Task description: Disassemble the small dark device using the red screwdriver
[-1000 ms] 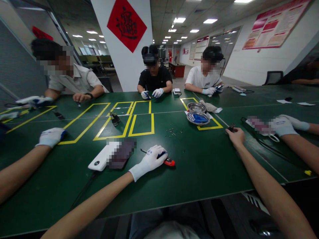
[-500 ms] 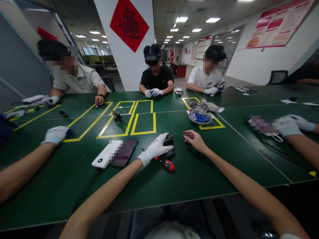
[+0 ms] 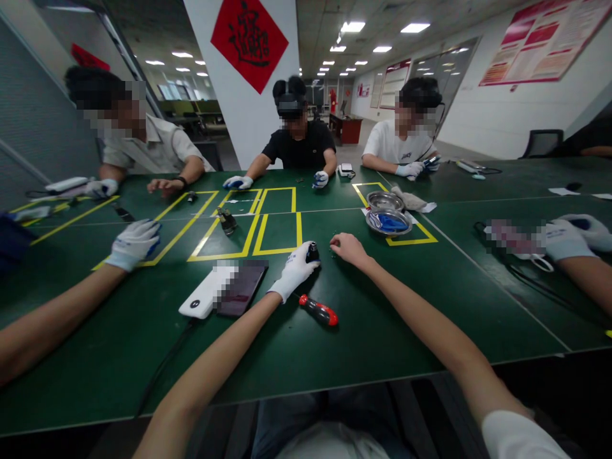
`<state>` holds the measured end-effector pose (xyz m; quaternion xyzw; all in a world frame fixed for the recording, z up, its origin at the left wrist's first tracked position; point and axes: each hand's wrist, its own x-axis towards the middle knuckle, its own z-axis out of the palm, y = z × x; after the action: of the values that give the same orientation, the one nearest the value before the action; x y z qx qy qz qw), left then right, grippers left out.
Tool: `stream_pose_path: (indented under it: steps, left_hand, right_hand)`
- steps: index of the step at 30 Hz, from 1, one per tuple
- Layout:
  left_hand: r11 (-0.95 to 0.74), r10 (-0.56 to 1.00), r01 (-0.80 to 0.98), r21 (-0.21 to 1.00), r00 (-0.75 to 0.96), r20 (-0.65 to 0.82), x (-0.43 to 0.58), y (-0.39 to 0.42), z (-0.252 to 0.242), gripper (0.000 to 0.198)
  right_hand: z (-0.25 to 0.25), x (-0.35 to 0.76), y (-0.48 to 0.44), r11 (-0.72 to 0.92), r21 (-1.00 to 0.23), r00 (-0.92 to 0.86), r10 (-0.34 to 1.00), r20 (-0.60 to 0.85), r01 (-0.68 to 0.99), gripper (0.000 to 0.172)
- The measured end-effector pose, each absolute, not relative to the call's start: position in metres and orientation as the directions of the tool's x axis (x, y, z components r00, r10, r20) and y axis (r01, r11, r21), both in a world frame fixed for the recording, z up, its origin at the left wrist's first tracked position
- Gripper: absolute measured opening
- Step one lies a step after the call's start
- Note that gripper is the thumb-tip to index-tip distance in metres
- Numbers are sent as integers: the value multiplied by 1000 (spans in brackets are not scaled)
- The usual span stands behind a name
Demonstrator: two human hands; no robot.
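Observation:
My left hand (image 3: 295, 270), in a white glove, rests on the green table (image 3: 392, 306) and is closed around a small black part (image 3: 312, 251). My bare right hand (image 3: 348, 247) is just to its right, knuckles up, with its fingertips curled down onto the table. What they pinch is hidden. A screwdriver with a red and black handle (image 3: 319, 311) lies loose on the table just behind my left hand.
A white power bank (image 3: 203, 298) and a dark phone (image 3: 241, 288) lie to the left. Two metal bowls (image 3: 388, 222) stand at the right of the yellow tape squares (image 3: 275, 233). Co-workers' gloved hands (image 3: 134, 242) (image 3: 576, 234) rest at both sides; three people sit opposite.
My left hand let go of the screwdriver, moved forward and took up the small black part. My right hand swung in from the far right to beside it.

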<state>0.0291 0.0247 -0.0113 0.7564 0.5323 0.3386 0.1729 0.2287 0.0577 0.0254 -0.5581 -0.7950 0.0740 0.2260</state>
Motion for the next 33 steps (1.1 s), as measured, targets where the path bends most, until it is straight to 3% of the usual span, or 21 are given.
stream_pose_path:
  steps: [6,13,17,20,25,27,31,33]
  left_hand:
    - [-394,915,685,613,226,335,27,32,-17,51]
    - [-381,920,606,698,172,353,30,28,-7,31]
    - [-389,921,354,851,129,368,36,33,-8,29]
    - [-284,956,121,951,108,272,39,37,-14,31]
    - [-133,986,-71,988,88,139,38,40,-18,38]
    - [-118,989,-89,989,82,126,38,40,-17,39]
    - [-149,981,-119,982,104,161,40,44,-15,41]
    - [-172,975,-127,977,118,187,40,46,-15,42]
  right_hand:
    - [17,214,58,270,-195,-236,955,182,943,17]
    - [13,212,58,278,-139,-255,954,159,950,19]
    - [14,215,63,304,-119,-287,947,143,945,16]
    - [13,216,64,334,-108,-317,937,148,936,16]
    - [13,214,62,375,-118,-347,916,203,919,18]
    - [16,213,63,412,-177,-372,901,223,894,16]
    - [23,211,65,526,-542,-389,850,355,656,12]
    - [25,209,65,545,-667,-354,838,416,508,12]
